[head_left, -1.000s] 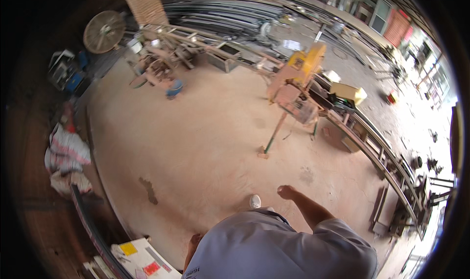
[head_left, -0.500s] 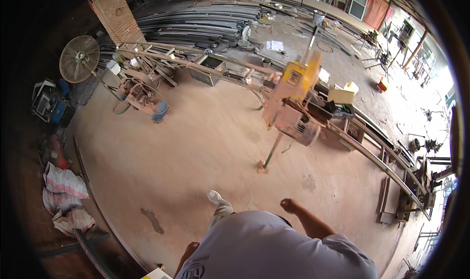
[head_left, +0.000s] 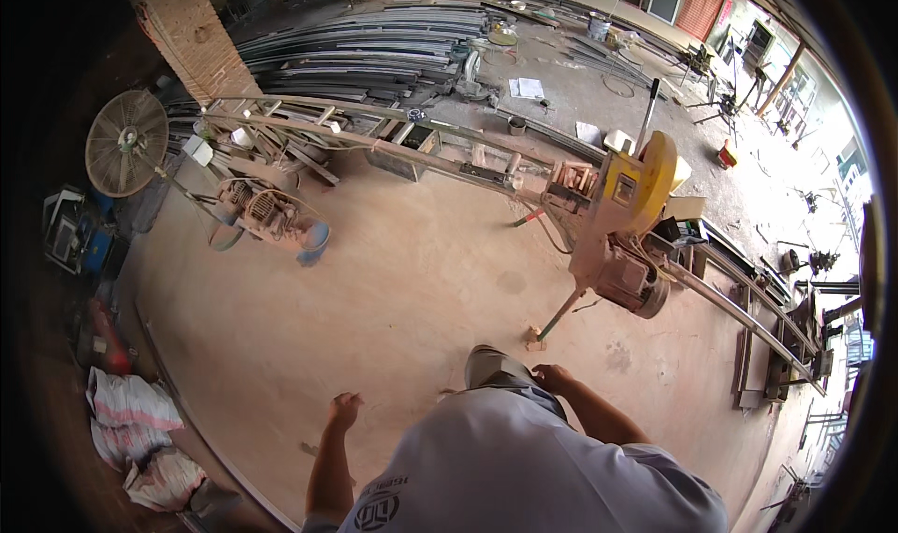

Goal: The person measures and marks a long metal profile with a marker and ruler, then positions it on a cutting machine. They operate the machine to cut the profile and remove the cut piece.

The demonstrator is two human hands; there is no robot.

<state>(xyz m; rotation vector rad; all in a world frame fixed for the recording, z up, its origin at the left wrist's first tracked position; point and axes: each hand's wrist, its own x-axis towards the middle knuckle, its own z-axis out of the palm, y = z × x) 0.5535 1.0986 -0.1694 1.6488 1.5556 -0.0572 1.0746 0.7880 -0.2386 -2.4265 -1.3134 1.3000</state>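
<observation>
My left hand (head_left: 345,410) hangs in front of my left side, its fingers loosely curled, with nothing seen in it. Beside my right hip my right hand (head_left: 554,378) is empty, its fingers slightly apart. Neither touches anything but perhaps my clothes. My right hand is nearest to a dusty cut-off saw (head_left: 603,243), which has a yellow round blade guard (head_left: 657,182), a motor (head_left: 633,282) and an upright lever handle (head_left: 649,112). The saw stands on a leg beside a long metal rail frame (head_left: 393,150).
At left stand a pedestal fan (head_left: 128,142) and a dusty air compressor (head_left: 267,210). Woven sacks (head_left: 136,411) lie along the left edge. Long metal profiles (head_left: 374,51) are piled behind the frame, near a brick pillar (head_left: 196,33). A dusty tan floor (head_left: 393,290) stretches ahead of me.
I have stepped forward, and the saw now appears farther right and larger. My left hand has swung up and forward into fuller view. My right hand stays near my hip.
</observation>
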